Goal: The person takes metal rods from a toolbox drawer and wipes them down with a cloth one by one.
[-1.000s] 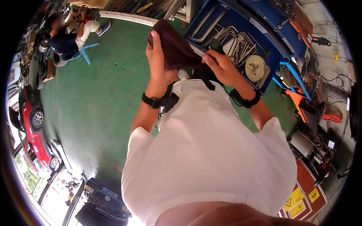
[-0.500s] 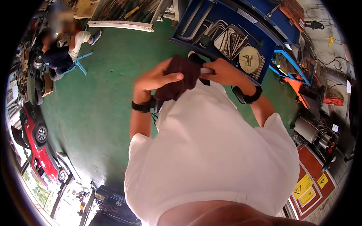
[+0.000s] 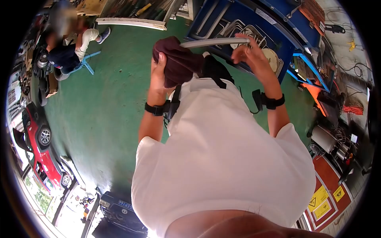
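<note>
My left hand (image 3: 158, 71) is closed around a dark maroon cloth (image 3: 174, 63), thumb pressed on its near side. A curved grey metal bar (image 3: 214, 41) sticks out of the cloth to the right; its other end is hidden in the folds. My right hand (image 3: 252, 57) is at the bar's far end, fingers loosely bent and spread apart. The bar tip overlaps the fingers, and I cannot tell how firmly they touch it. Black straps with small devices circle both wrists.
Ahead stands a blue drawer (image 3: 287, 43) with bent metal bars, a tray of tools and a round tin (image 3: 270, 59). A wooden tray of tools (image 3: 131, 22) is at the top. A person (image 3: 65, 55) sits at the left. A red car (image 3: 43, 150) and a dark car (image 3: 123, 214) are farther off.
My left hand has moved left and up with the cloth. My right hand has shifted right and up, its grip loosened, and a long stretch of the bar now shows between the hands.
</note>
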`<state>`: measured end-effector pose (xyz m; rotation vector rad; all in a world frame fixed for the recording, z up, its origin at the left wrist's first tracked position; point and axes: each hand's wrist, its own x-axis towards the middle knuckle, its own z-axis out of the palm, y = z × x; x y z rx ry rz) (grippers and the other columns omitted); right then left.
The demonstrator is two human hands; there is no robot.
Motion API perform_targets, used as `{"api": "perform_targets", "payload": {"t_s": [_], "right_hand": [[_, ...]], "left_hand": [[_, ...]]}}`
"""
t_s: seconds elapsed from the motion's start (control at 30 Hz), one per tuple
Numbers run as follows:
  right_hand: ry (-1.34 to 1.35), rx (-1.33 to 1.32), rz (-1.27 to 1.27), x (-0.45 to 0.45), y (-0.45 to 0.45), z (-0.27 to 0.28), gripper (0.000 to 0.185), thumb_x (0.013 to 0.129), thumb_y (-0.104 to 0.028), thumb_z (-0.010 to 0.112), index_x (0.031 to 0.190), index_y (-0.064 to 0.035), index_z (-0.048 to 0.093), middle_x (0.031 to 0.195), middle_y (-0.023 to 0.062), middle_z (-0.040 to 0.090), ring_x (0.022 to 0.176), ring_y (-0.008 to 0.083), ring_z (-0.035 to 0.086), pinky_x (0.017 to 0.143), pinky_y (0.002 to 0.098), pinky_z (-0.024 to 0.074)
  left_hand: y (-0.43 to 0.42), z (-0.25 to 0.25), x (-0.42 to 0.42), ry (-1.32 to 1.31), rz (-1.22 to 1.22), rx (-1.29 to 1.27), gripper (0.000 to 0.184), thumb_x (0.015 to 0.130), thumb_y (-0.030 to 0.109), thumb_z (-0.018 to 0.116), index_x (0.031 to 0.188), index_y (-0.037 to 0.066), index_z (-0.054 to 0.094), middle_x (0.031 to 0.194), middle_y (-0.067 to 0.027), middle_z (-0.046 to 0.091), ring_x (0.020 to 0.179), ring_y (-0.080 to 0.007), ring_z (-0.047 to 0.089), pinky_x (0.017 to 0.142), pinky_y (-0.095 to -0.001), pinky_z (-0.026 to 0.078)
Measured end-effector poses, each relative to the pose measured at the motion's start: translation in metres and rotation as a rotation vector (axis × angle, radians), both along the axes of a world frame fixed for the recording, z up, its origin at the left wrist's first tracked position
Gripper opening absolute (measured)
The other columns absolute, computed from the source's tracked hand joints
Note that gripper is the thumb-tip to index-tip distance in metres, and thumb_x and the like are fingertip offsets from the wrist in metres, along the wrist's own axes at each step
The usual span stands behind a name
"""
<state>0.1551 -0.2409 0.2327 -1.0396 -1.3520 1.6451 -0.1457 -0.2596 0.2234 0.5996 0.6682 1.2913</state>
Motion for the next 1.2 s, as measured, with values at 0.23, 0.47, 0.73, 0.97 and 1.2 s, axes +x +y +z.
{"api": "perform_targets", "payload": {"t_s": [0.23, 0.47, 0.73, 0.97, 1.2], "right_hand": [[0.179, 0.036, 0.126, -0.060, 0.005, 0.017, 0.046, 0.105, -0.039, 0.035, 0.132, -0.0031, 0.043, 0.115, 0.0096, 0.059, 0.093, 0.0163, 0.059, 0.082, 0.0307, 0.0494], [0.173, 0.402, -0.112, -0.071, 0.011, 0.036, 0.026, 0.102, -0.021, 0.048, 0.115, 0.0022, 0.052, 0.096, 0.0127, 0.065, 0.089, 0.0148, 0.063, 0.080, 0.0274, 0.0498], [0.260, 0.694, -0.410, -0.071, 0.013, 0.063, 0.031, 0.102, -0.025, 0.048, 0.112, 0.0045, 0.052, 0.105, 0.0176, 0.063, 0.088, 0.0173, 0.062, 0.078, 0.0276, 0.0494], [0.333, 0.583, -0.257, -0.054, 0.027, 0.085, 0.035, 0.105, -0.035, 0.035, 0.109, -0.0008, 0.043, 0.095, 0.0161, 0.058, 0.092, 0.0319, 0.064, 0.099, 0.0515, 0.0472], [0.045, 0.245, 0.047, -0.086, 0.004, 0.046, 0.027, 0.105, -0.029, 0.039, 0.102, -0.0030, 0.045, 0.076, 0.0066, 0.053, 0.069, 0.0147, 0.057, 0.066, 0.0286, 0.0480]], "left_hand": [[-0.004, -0.013, 0.007, -0.105, -0.124, -0.001, 0.057, 0.094, 0.037, 0.060, 0.136, 0.003, 0.041, 0.129, -0.0135, 0.055, 0.115, -0.0247, 0.057, 0.100, -0.0394, 0.047], [0.008, 0.012, -0.017, 0.603, -0.175, 0.328, 0.035, 0.102, 0.018, 0.048, 0.133, 0.000, 0.049, 0.120, -0.0080, 0.060, 0.113, -0.0182, 0.056, 0.099, -0.0348, 0.045], [0.011, 0.000, -0.052, 0.350, 0.167, 0.304, 0.037, 0.102, 0.027, 0.047, 0.124, -0.001, 0.053, 0.116, -0.0113, 0.063, 0.102, -0.0199, 0.062, 0.091, -0.0354, 0.049], [0.000, 0.029, -0.056, 0.257, 0.233, 0.333, 0.034, 0.096, 0.025, 0.055, 0.110, -0.005, 0.063, 0.101, -0.0116, 0.068, 0.088, -0.0197, 0.065, 0.083, -0.0327, 0.052], [0.021, 0.022, -0.039, 0.292, -0.010, 0.547, 0.028, 0.089, 0.019, 0.062, 0.097, -0.007, 0.068, 0.112, -0.0174, 0.060, 0.101, -0.0251, 0.058, 0.089, -0.0350, 0.045]]}}
